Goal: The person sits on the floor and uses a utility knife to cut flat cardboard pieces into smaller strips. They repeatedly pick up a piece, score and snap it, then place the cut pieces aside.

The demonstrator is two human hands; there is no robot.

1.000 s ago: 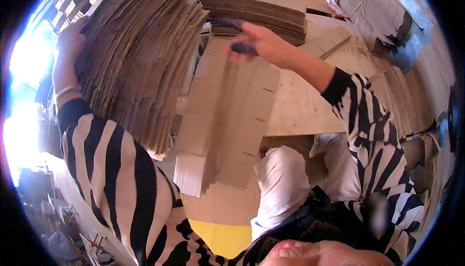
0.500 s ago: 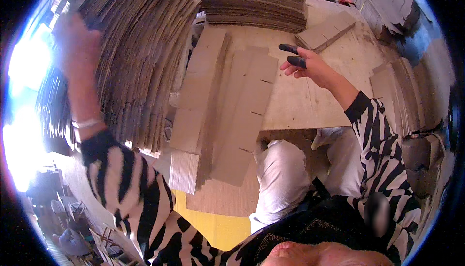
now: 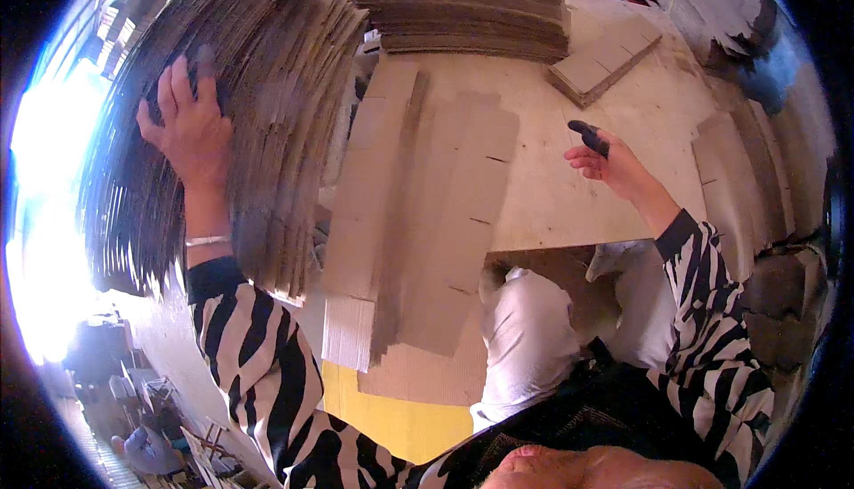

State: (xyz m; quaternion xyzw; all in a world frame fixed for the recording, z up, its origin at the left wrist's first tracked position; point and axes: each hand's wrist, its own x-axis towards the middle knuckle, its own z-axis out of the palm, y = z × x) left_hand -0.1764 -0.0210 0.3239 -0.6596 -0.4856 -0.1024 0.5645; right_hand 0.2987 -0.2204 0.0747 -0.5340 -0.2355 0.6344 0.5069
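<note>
My left hand [image 3: 191,133] is over a tall stack of flattened brown cardboard sheets [image 3: 280,146] on the left, fingers spread, with nothing seen in it. Whether its fingertips touch the sheets I cannot tell. My right hand [image 3: 616,166] hovers above the pale wooden tabletop [image 3: 569,209], empty, fingers apart, black covers on two fingers. Between the hands lies a slotted cardboard strip [image 3: 458,222], slightly blurred. Along its left side runs a long pile of folded cardboard [image 3: 363,186].
A stack of slotted cardboard [image 3: 458,13] stands at the back. A small bundle [image 3: 607,55] lies at the far right of the tabletop, and more cardboard [image 3: 743,173] leans by the right edge. Below the strip are a brown cardboard sheet [image 3: 422,375] and a yellow surface [image 3: 400,422].
My left hand has moved right and nearer over the tall stack, its fingers now clearly spread. My right hand has shifted right and nearer, away from the cardboard strip.
</note>
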